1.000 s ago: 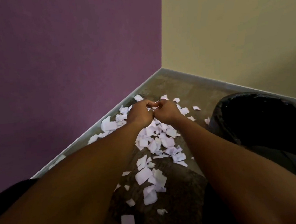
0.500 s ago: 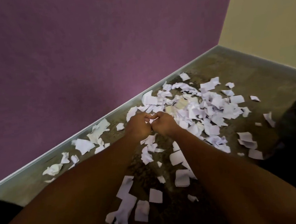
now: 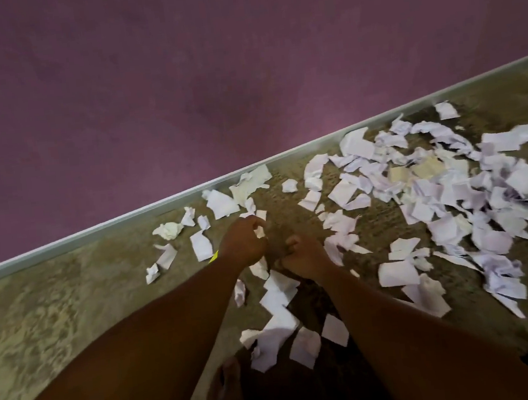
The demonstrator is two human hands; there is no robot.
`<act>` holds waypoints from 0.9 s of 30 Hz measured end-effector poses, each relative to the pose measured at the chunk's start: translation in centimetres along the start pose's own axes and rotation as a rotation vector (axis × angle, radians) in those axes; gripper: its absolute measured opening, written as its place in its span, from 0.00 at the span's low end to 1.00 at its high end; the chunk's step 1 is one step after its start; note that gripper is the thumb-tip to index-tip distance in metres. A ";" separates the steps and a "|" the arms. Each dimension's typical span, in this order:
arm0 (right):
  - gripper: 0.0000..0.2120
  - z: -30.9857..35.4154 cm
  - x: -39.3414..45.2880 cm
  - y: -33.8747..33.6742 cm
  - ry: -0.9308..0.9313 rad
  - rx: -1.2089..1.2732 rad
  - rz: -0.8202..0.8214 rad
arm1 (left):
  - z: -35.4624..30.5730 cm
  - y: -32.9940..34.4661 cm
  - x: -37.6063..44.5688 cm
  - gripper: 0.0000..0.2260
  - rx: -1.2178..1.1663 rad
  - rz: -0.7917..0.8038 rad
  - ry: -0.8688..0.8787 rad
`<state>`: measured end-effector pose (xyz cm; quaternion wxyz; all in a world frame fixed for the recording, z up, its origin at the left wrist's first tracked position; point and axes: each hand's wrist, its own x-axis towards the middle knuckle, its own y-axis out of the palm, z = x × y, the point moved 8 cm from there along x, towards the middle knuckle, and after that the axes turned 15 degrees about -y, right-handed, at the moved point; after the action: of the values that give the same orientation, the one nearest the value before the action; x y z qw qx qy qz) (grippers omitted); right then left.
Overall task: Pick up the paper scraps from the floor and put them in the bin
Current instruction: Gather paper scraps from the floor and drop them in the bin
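progress: early, floor (image 3: pixel 57 319) thickly littered | left hand (image 3: pixel 244 242) fingers curled, contents hidden, cannot tell | right hand (image 3: pixel 301 256) fingers curled likewise | paper scraps (image 3: pixel 451 199) mostly right of fingers, some beyond and beneath | bin: out of view | left: nearly everything

The scene was dim and evenly lit, with no glare. A soft darker patch lay on the matte purple wall (image 3: pixel 230 105). Torn white paper scraps (image 3: pixel 445 200) at the right edge were smeared by motion blur. The pale skirting strip (image 3: pixel 127 214) slanted steeply, and dark shadow pooled on the mottled brown floor (image 3: pixel 41 321) between the forearms.
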<state>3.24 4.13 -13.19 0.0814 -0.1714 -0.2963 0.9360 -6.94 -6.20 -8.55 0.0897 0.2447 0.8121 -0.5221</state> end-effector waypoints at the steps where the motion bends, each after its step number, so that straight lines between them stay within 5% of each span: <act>1: 0.23 0.0 0.4 0.9 0.016 0.012 0.000 | 1.6 -0.6 0.2 0.16 -0.022 -0.031 -0.043; 16: 0.33 5.1 11.9 4.2 -0.193 -0.113 -0.223 | 15.0 -4.7 6.9 0.19 -0.138 -0.356 -0.407; 27: 0.53 4.4 19.2 2.9 -0.091 -0.197 -0.455 | 15.8 -5.6 13.4 0.39 -0.320 -0.381 -0.496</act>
<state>-16.35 4.33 -16.81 0.2594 -0.0652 -0.4202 0.8671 -23.01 -18.04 -16.38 0.2223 -0.0627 0.8682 -0.4392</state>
